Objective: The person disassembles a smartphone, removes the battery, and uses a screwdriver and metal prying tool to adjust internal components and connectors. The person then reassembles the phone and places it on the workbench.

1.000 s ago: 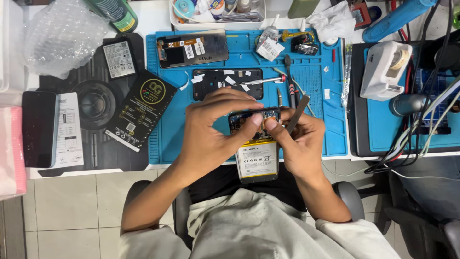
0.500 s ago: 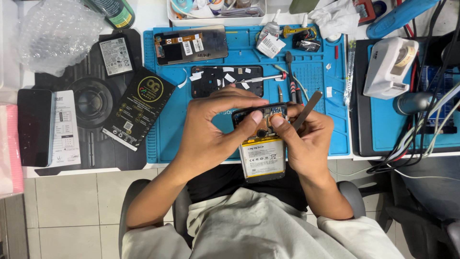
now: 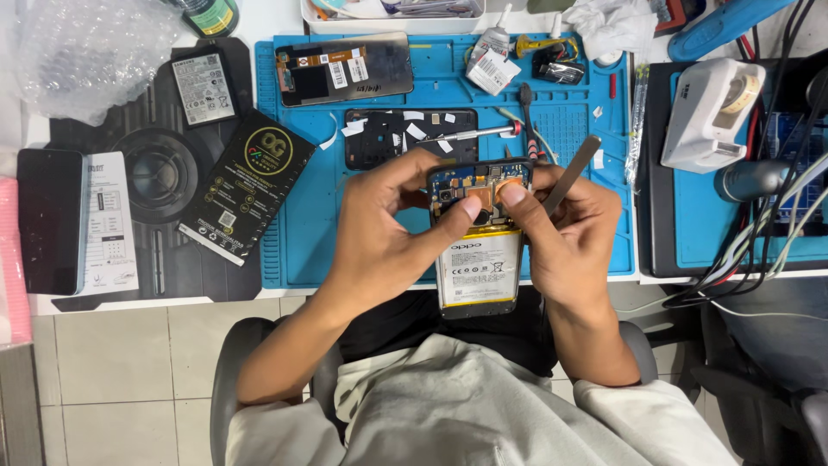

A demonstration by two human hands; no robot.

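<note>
Both hands are sitting slightly higher against the blue mat (image 3: 586, 112) than half a second ago, and the phone (image 3: 477, 237) is riding up with them, its lower end hanging off the counter (image 3: 129, 302) edge over the lap. The left hand (image 3: 384, 229) is clamping the phone's upper left side, its thumb pressing across the exposed board. The right hand (image 3: 565, 237) is pinching the phone's upper right corner with thumb and forefinger while also trapping a metal spudger (image 3: 567, 173) that is sticking up and away from its knuckles.

To do this well, I judge the left hand should be keeping the phone steady while the right thumb is working the small part near the top lightly; too much force is likely to be bending a connector, and the battery (image 3: 477, 267) just below both thumbs should be staying clear of the spudger tip.

Counting outward from the hands: one opened phone in hand, one spudger, one screwdriver (image 3: 479, 132) just beyond the fingertips, one black frame (image 3: 379, 138) under it, one detached screen (image 3: 345, 69) further out. Left of the left hand are lying one black box (image 3: 246, 185), one spare battery (image 3: 204, 86) and one dark phone (image 3: 52, 220).
</note>
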